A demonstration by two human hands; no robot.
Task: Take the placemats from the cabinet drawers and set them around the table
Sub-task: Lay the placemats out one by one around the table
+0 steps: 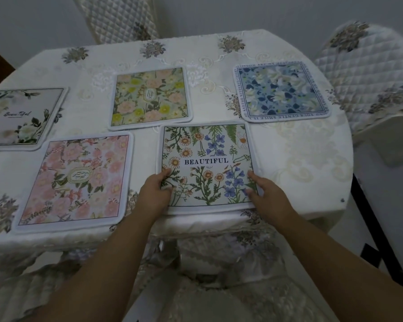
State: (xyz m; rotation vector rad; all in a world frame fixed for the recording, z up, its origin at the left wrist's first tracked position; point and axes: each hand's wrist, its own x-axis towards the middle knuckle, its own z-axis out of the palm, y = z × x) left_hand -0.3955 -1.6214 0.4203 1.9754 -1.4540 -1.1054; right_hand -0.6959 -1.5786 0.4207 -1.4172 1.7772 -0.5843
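Several square floral placemats lie on a table (300, 163) covered with a white embroidered cloth. Nearest me is the wildflower placemat (207, 156) printed "BEAUTIFUL", flat at the table's front edge. My left hand (155, 192) grips its lower left corner, thumb on top. My right hand (266, 192) grips its lower right corner the same way. A pink placemat (77, 180) lies to the left, a grey-white one (21, 115) at the far left, a yellow-green one (150, 98) in the middle and a blue one (280, 91) at the right.
Quilted, flower-embroidered chair covers stand at the far side (119, 17) and at the right (370, 70). Another covered chair seat (219, 287) is tucked under the table's front edge, just below my arms. A tiled floor shows at the lower right.
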